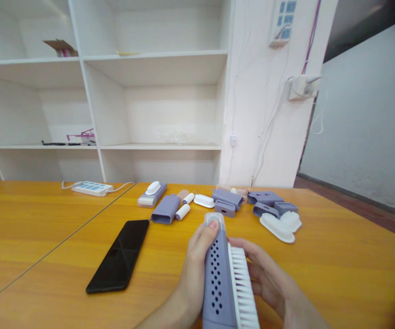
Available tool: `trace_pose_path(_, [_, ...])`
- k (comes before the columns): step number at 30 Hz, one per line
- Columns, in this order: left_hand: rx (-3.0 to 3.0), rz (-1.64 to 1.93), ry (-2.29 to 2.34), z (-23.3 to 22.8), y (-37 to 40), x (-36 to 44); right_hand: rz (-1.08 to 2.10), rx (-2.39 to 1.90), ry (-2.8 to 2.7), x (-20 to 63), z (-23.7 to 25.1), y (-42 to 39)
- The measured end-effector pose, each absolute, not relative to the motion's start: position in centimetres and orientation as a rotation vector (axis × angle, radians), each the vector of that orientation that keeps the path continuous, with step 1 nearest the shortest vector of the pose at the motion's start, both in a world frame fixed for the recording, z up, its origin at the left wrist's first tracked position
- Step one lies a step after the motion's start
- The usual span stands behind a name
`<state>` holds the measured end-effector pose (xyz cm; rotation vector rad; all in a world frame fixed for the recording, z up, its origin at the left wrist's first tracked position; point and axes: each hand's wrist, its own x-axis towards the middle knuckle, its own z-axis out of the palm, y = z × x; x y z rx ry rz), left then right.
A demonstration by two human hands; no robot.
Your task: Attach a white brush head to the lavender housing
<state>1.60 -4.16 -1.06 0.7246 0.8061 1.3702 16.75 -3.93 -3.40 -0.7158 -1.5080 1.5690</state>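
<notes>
A purple-grey scrubbing brush (pixel 216 278) with a perforated body, white bristles on its right side and a clear cap at its far end is held up over the table. My left hand (pixel 194 269) is closed around its left side, thumb pressed near the clear cap. My right hand (pixel 269 274) is on the bristle side, fingers curled behind the brush near its upper end; some fingertips are hidden. Beyond the hands lie purple-grey housing parts (pixel 166 209), a white oval cover (pixel 204 201) and small white rollers (pixel 183 212).
A black phone (pixel 118 256) lies left of my hands on the wooden table (pixel 56 256). White curved pieces (pixel 281 226) and more purple-grey parts (pixel 265 197) lie at the right. A power strip (pixel 93 188) sits at the back left, before white shelves (pixel 156 71).
</notes>
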Motion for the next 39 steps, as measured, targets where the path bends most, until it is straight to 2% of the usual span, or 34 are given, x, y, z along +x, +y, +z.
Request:
trace_pose_path(5, [0.666, 1.284, 0.859, -0.9, -4.1, 1.4, 1.626, -0.699, -1.505, 16.9, -3.3, -3.4])
trace_pose_path(13, [0.707, 1.424, 0.850, 0.3, -4.3, 1.5, 1.746, -0.917, -1.456, 16.5, -2.9, -1.4])
trace_pose_path(22, [0.723, 1.455, 0.869, -0.8, -4.0, 1.5, 1.597, -0.645, -1.515, 17.0, -4.0, -4.1])
trace_pose_path(28, [0.756, 1.554, 0.981, -1.2, -4.4, 1.8, 1.697, -0.640, -1.463, 16.3, -5.7, -3.3])
trace_pose_path(35, [0.910, 1.583, 1.055, -1.1, -5.0, 2.2, 1.472, -0.775, -1.600, 16.2, -3.5, -3.7])
trace_pose_path(39, [1.026, 1.619, 1.069, -1.0, -5.2, 2.3, 1.443, -0.760, -1.615, 16.3, -2.7, -4.1])
